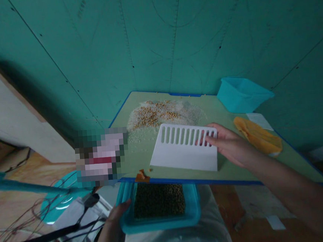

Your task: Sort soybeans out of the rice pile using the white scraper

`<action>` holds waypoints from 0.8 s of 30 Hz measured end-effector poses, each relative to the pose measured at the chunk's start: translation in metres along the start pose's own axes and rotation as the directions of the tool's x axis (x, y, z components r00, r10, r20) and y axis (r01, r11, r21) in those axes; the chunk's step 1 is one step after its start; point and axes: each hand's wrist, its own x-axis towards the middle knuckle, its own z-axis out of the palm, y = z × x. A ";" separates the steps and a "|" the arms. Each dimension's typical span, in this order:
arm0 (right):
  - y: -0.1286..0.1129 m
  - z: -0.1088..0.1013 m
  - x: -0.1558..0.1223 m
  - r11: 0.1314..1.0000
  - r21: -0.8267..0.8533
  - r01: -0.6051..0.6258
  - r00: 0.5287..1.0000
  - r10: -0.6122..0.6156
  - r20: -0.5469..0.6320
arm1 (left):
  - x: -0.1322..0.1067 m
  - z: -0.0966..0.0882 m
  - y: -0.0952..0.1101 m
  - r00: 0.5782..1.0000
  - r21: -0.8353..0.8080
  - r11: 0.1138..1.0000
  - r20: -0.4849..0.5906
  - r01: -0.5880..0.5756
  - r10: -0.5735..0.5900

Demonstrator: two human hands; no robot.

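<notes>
Right arm point(290, 189) stretched in from lower right; right hand point(229, 145) raised, fingers point(212, 141) pointing forward; left hand point(114, 218) low, curled.

Our right grip point(232, 145) has its fingers on the slotted end of a white plastic scraper point(183, 153), which sits on the green surface point(238, 174) beside a spread of pale and golden grains point(161, 115). Our left grip point(111, 229) holds the rim of a teal tray point(158, 225) (dark seeds point(158, 200) fill it) just below the surface's blue edge.
</notes>
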 end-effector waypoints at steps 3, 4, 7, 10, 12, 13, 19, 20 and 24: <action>-0.001 0.002 0.003 1.000 -0.015 0.011 0.999 -0.010 0.030 | -0.002 0.003 0.002 1.000 0.010 1.000 -0.022 -0.014 0.014; -0.001 0.003 0.004 1.000 -0.011 0.012 0.999 -0.011 0.043 | -0.003 0.003 0.002 0.999 0.007 1.000 -0.031 -0.013 0.013; 0.000 0.004 0.005 1.000 -0.017 0.001 0.996 0.001 0.085 | -0.003 0.002 0.003 0.999 -0.001 1.000 -0.045 0.003 -0.003; 0.003 0.002 0.005 0.999 -0.041 -0.008 0.991 0.013 0.132 | -0.002 -0.001 0.002 0.999 -0.007 1.000 -0.033 -0.005 0.005; 0.004 -0.001 0.005 0.999 -0.044 0.002 0.989 0.005 0.146 | -0.002 -0.002 0.002 0.999 -0.010 1.000 -0.028 -0.020 0.019; 0.003 -0.002 0.004 0.999 -0.042 0.005 0.990 0.001 0.144 | -0.002 -0.002 0.002 0.999 -0.007 1.000 -0.029 -0.022 0.022; -0.003 -0.012 -0.004 1.000 -0.005 -0.005 1.000 0.005 0.024 | -0.005 0.000 0.006 0.999 0.010 1.000 -0.035 -0.010 0.010; -0.004 -0.016 -0.005 1.000 -0.004 0.002 1.000 -0.002 -0.011 | -0.005 0.000 0.006 0.999 0.009 1.000 -0.043 -0.010 0.010; -0.002 -0.044 -0.006 0.994 -0.057 0.094 0.962 -0.105 -0.252 | 0.001 -0.006 0.000 1.000 -0.005 1.000 -0.013 0.002 -0.002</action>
